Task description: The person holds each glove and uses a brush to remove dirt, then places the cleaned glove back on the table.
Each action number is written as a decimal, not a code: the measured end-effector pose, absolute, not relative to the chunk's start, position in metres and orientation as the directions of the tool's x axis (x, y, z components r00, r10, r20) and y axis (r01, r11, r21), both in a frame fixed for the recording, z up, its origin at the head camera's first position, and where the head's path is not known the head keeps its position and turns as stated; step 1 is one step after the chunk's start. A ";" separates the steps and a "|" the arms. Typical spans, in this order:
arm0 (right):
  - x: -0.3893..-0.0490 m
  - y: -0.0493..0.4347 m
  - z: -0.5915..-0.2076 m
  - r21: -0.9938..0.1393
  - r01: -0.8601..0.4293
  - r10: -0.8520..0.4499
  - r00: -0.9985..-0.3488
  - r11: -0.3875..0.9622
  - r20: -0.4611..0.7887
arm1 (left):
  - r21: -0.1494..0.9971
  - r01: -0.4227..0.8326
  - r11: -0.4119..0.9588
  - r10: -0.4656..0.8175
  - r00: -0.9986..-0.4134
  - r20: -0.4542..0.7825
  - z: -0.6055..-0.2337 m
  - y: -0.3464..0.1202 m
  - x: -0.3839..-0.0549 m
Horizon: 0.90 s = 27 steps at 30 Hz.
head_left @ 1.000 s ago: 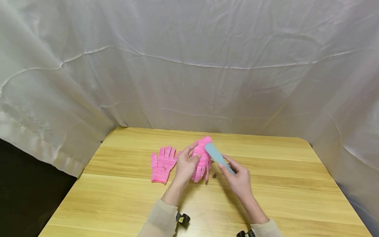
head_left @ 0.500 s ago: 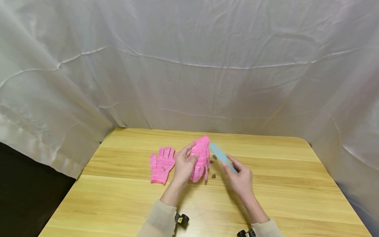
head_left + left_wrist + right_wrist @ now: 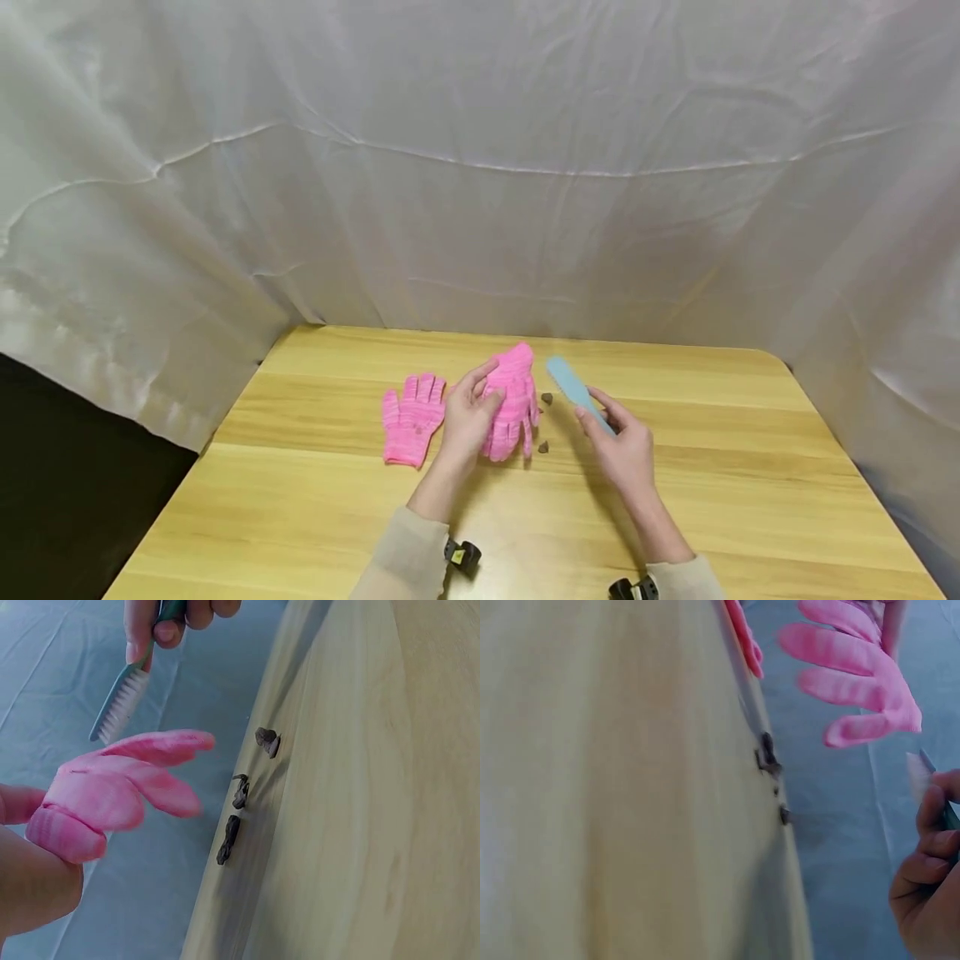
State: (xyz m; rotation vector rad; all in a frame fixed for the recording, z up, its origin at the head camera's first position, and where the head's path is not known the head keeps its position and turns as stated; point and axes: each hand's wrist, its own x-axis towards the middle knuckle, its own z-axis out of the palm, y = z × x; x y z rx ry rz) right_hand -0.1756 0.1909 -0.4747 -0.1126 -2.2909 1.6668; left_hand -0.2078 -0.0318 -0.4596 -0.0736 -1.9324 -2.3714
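Note:
My left hand [image 3: 467, 419] grips a pink knitted glove [image 3: 516, 396] above the table, its thumb across the fabric and the glove's fingers hanging down. My right hand [image 3: 624, 443] holds a light-blue brush [image 3: 572, 387] by its handle, just right of the glove. In the left wrist view the brush's white bristles [image 3: 124, 705] face the glove, with a small gap between them. A second pink glove [image 3: 412, 421] lies flat on the table to the left, a small dark spot on its palm.
Several small dark brown crumpled bits [image 3: 231, 840] lie on the wooden table [image 3: 712, 467] below and right of the held glove. A pale curtain [image 3: 480, 208] hangs behind the table and along both sides. Black cameras [image 3: 463, 556] sit on the wrists.
The brush has come off the glove's surface and moved right with my right hand. The left hand still holds the glove in nearly the same place, and more dark bits show beside it.

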 end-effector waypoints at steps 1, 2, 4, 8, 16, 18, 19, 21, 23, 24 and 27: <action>-0.175 0.194 -0.472 -0.939 -0.109 0.241 -0.951 0.326 0.194 | 0.974 0.106 -0.198 -0.038 -0.994 0.100 -0.460 -0.032 -0.209; -0.175 0.197 -0.469 -0.937 -0.104 0.242 -0.951 0.333 0.192 | 0.973 0.121 -0.195 -0.045 -0.992 0.114 -0.459 -0.033 -0.210; -0.176 0.204 -0.462 -0.929 -0.105 0.243 -0.949 0.355 0.200 | 0.971 0.149 -0.185 -0.060 -0.988 0.141 -0.457 -0.035 -0.214; -0.181 0.218 -0.448 -0.903 -0.149 0.227 -0.939 0.403 0.256 | 0.974 0.193 -0.123 -0.101 -0.978 0.181 -0.445 -0.050 -0.223; -0.174 0.264 -0.437 -0.809 -0.104 0.235 -0.928 0.579 0.288 | 0.965 0.259 0.051 -0.107 -0.959 0.263 -0.418 -0.104 -0.231; -0.171 0.279 -0.440 -0.780 -0.078 0.236 -0.930 0.620 0.281 | 0.964 0.253 0.081 -0.119 -0.958 0.261 -0.414 -0.121 -0.233; -0.169 0.286 -0.441 -0.765 -0.065 0.239 -0.930 0.640 0.279 | 0.963 0.252 0.098 -0.127 -0.956 0.263 -0.411 -0.130 -0.235; -0.166 0.299 -0.445 -0.745 -0.046 0.245 -0.929 0.665 0.277 | 0.959 0.252 0.133 -0.142 -0.952 0.270 -0.407 -0.148 -0.240; -0.164 0.309 -0.448 -0.730 -0.031 0.256 -0.926 0.683 0.279 | 0.951 0.260 0.166 -0.144 -0.948 0.284 -0.405 -0.168 -0.246; -0.162 0.313 -0.450 -0.721 -0.025 0.260 -0.923 0.693 0.282 | 0.951 0.257 0.171 -0.138 -0.950 0.281 -0.405 -0.178 -0.250; -0.160 0.322 -0.453 -0.704 -0.017 0.267 -0.919 0.710 0.292 | 0.938 0.273 0.212 -0.111 -0.947 0.301 -0.410 -0.206 -0.260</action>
